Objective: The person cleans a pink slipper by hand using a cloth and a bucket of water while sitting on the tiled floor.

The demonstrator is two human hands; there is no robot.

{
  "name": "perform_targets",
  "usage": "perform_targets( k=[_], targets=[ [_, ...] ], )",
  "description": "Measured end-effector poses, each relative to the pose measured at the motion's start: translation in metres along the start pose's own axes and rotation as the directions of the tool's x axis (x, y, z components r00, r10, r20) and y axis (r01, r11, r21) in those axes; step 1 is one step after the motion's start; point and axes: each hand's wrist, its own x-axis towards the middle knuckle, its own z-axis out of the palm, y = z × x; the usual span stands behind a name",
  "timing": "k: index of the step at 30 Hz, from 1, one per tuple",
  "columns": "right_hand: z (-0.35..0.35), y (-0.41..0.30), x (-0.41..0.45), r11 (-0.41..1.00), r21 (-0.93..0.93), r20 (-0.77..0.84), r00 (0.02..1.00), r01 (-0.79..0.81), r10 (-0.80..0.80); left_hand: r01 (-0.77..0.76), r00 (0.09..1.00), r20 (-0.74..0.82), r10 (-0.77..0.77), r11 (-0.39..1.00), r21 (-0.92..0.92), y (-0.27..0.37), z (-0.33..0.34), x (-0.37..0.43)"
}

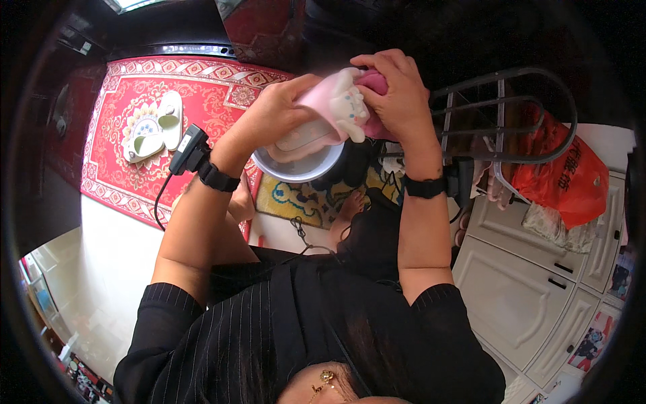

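Note:
A pale pink slide slipper [323,100] with a white long-eared cartoon figure on its strap is held tilted over a light-coloured basin [303,175]. My left hand [282,106] grips the slipper by its side, thumb near the footbed. My right hand [401,93] holds a darker pink cloth [374,81] against the front of the slipper. The slipper hides much of the basin, and its contents cannot be made out.
Two pale slippers [170,118] lie on a red patterned rug [118,106] to the left. A yellow patterned mat [287,199] lies below the basin. To the right are a dark metal rack [497,111], a red plastic bag [575,171] and cream cabinets [509,293].

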Motion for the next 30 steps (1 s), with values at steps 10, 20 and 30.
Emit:
perform_targets(
  k=[10, 20, 30],
  targets=[
    [-0.021, 0.033, -0.008, 0.509, 0.703, 0.441, 0.866, -0.497, 0.236, 0.020, 1.000, 0.004, -0.020, 0.988, -0.152, 0.017, -0.006, -0.004],
    [0.008, 0.015, -0.004, 0.874, 0.311, 0.189, 0.926, -0.373, 0.328, 0.075, 0.997, 0.042, -0.069, 0.984, -0.164, 0.006, -0.006, -0.004],
    [0.004, 0.030, -0.014, 0.828, 0.482, 0.188, 0.957, -0.286, 0.221, 0.063, 0.998, 0.007, -0.062, 0.985, -0.164, 0.011, -0.010, -0.002]
  ],
)
